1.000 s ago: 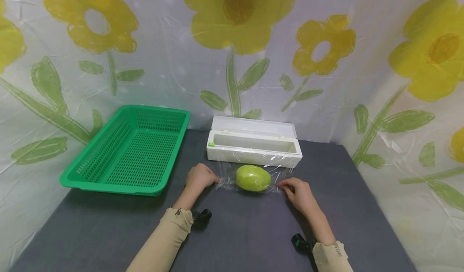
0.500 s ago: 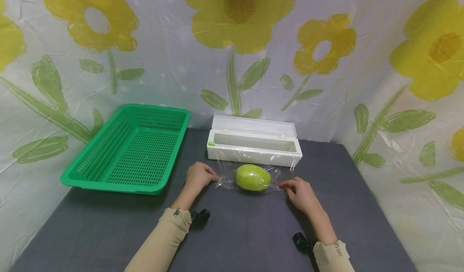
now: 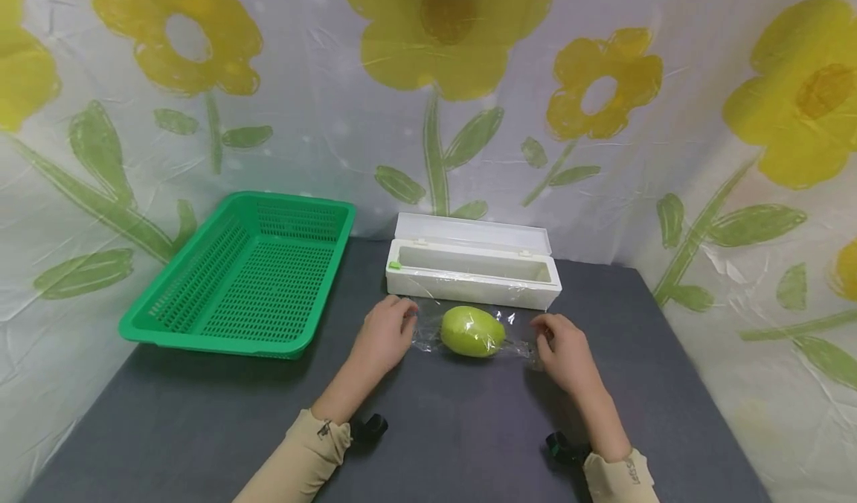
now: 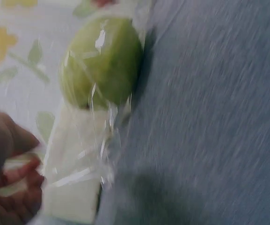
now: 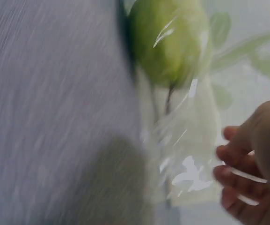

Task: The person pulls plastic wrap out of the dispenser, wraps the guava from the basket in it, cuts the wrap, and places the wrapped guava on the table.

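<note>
A green pear (image 3: pixel 472 331) with a thin dark stem lies on its side on the dark tabletop, covered by clear plastic film (image 5: pixel 188 171). Wrinkled film ends spread out to both sides of the fruit. At the left end is my left hand (image 3: pixel 387 333), its fingers loosely bent; the left wrist view shows a gap between thumb and fingers, beside the film edge. My right hand (image 3: pixel 567 350) hovers by the opposite end, fingers relaxed and slightly apart, with nothing between them in the right wrist view. Both wrist views are blurred by motion.
Right behind the pear stands a long white cling film box (image 3: pixel 474 289), its lid (image 3: pixel 472 231) raised and a green slider at its left end. A green perforated basket (image 3: pixel 324 295) sits to the left. A flower-printed curtain (image 3: pixel 301 153) hangs behind the table.
Both hands pinched the film ends before and have now let go. Their fingertips have shifted slightly farther back towards the box. The pear stays in place under the film.
</note>
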A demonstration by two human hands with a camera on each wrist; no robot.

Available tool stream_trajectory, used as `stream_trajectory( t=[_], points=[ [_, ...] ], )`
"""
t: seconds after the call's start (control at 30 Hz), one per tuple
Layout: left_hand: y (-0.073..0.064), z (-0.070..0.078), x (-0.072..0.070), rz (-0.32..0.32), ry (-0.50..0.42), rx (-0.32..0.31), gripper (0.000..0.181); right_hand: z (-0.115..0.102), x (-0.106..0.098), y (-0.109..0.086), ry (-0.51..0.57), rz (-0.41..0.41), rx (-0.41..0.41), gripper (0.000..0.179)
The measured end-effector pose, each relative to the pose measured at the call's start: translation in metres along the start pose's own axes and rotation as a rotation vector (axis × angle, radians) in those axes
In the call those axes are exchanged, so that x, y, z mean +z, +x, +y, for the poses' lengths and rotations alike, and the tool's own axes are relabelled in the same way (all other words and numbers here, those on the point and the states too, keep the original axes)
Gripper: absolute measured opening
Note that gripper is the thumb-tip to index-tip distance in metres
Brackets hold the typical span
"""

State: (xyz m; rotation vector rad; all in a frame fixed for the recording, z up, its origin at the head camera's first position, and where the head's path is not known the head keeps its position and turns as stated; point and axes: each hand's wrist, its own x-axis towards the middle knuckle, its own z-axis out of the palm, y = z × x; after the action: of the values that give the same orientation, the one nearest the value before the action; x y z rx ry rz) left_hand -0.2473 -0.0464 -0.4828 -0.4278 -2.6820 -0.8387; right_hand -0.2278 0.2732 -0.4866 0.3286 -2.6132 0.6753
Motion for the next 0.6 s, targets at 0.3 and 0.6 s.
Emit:
stream_trajectory(
  t=[0.3,0.6],
  points=[
    [-0.008,0.027,0.011,0.117,0.239,0.676,0.056,-0.033,0.005,0.000,0.155,0.137,-0.406,0.025],
    [-0.009,0.022,0.030,0.089,0.465,0.670,0.078,-0.032,0.034,-0.007,0.090,0.059,-0.438,0.043]
  ],
)
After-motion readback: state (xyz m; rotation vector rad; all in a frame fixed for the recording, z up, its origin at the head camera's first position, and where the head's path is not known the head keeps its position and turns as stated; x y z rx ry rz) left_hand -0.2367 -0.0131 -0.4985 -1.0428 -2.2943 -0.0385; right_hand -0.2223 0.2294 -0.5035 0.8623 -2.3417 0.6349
